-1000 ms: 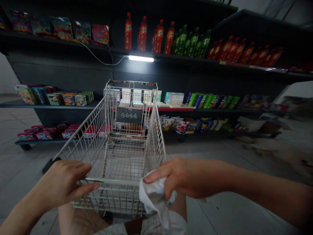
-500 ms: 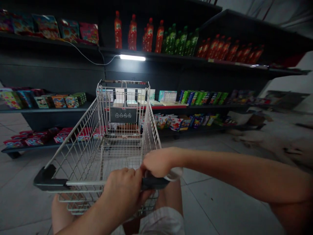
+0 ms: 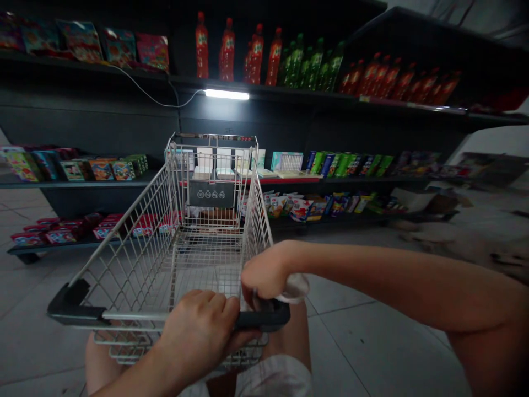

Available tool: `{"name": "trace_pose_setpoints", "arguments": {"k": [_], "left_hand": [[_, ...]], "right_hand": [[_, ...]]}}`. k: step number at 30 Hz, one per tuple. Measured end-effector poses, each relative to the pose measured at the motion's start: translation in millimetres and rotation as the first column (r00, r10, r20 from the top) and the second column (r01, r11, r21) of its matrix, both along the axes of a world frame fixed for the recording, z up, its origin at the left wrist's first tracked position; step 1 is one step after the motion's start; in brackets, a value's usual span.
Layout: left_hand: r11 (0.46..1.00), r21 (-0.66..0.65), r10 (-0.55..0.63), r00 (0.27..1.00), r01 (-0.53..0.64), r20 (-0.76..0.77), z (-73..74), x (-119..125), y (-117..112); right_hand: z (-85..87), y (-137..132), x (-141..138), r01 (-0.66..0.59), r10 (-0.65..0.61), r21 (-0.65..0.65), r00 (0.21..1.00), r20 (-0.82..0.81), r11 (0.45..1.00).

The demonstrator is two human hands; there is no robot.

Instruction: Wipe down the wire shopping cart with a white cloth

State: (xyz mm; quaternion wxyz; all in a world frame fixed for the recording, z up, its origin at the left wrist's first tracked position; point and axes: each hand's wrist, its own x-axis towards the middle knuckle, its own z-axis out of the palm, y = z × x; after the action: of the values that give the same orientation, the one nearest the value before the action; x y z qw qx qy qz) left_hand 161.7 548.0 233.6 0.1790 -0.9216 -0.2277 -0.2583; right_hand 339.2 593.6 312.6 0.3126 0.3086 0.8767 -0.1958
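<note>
A metal wire shopping cart [image 3: 136, 237] stands before me, its basket bare inside. My left hand [image 3: 202, 325] is wrapped over the middle of its handle [image 3: 262, 320], thumb below the bar. At the handle's right corner, my right hand [image 3: 264, 275] is closed and bent downward, with a white cloth [image 3: 296, 288] bunched under the palm and sticking out at the wrist side. The right fingertips are mostly hidden behind the bar and the hand itself. My knees are under the handle.
Dark shelves [image 3: 103, 94] face me, with red bottles [image 3: 256, 55], green bottles [image 3: 316, 63], snack bags [image 3: 78, 41], small boxes [image 3: 103, 169] and tubes [image 3: 343, 164]. A lit tube lamp [image 3: 227, 95] hangs under the upper shelf. A pale dog [image 3: 438, 234] lies on the tiled floor [image 3: 372, 342] at right.
My left hand has shifted a little left and down along the handle, away from the right hand. The right hand stays at the corner with the cloth. The view has shifted slightly.
</note>
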Motion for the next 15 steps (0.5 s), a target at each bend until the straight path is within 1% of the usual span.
{"name": "trace_pose_setpoints", "arguments": {"k": [2, 3, 5, 6, 7, 8, 10, 11, 12, 13, 15], "left_hand": [[1.0, 0.004, -0.011, 1.0, 0.011, -0.008, 0.4, -5.2, -0.1], [1.0, 0.006, -0.017, 1.0, 0.017, -0.011, 0.3, -8.1, -0.3], [1.0, 0.016, -0.025, 1.0, 0.025, -0.008, -0.5, -14.3, -0.7], [0.999, 0.019, -0.032, 0.999, 0.032, -0.002, -1.0, -17.5, -0.9], [0.999, 0.022, -0.041, 0.999, 0.04, 0.008, -1.4, -20.8, -1.0], [0.999, 0.023, -0.048, 0.999, 0.048, 0.018, -1.5, -24.1, -1.1], [0.998, 0.018, -0.061, 0.998, 0.06, 0.026, -0.9, -30.3, -1.4], [0.998, 0.013, -0.063, 0.998, 0.063, 0.021, -0.1, -33.2, -1.6], [0.998, 0.01, -0.061, 0.998, 0.061, 0.013, 0.7, -35.7, -1.8], [0.998, 0.006, -0.058, 0.998, 0.058, 0.001, 1.5, -37.7, -1.9], [0.999, 0.003, -0.054, 0.998, 0.054, -0.019, 2.5, -40.4, -2.0]], "right_hand": [[5.1, 9.6, 13.4, 0.004, 0.0, 0.133, 0.999, -0.034, 0.991], [8.8, 13.6, 21.3, 0.032, -0.019, 0.228, 0.998, -0.06, 0.973], [14.3, 16.2, 34.4, 0.13, -0.084, 0.406, 0.988, -0.129, 0.905], [15.1, 13.7, 37.7, 0.163, -0.096, 0.451, 0.981, -0.168, 0.878], [14.2, 8.7, 38.5, 0.172, -0.082, 0.455, 0.974, -0.211, 0.874], [12.0, 1.7, 37.1, 0.154, -0.047, 0.417, 0.965, -0.256, 0.896], [5.2, -13.4, 30.7, 0.062, 0.045, 0.283, 0.933, -0.357, 0.957], [1.7, -19.2, 27.8, 0.015, 0.082, 0.232, 0.912, -0.403, 0.973], [-1.3, -22.4, 26.4, -0.007, 0.105, 0.218, 0.892, -0.439, 0.976], [-3.7, -22.7, 26.8, 0.003, 0.111, 0.239, 0.88, -0.463, 0.971], [-6.5, -15.9, 32.8, 0.096, 0.082, 0.332, 0.871, -0.484, 0.939]]}}
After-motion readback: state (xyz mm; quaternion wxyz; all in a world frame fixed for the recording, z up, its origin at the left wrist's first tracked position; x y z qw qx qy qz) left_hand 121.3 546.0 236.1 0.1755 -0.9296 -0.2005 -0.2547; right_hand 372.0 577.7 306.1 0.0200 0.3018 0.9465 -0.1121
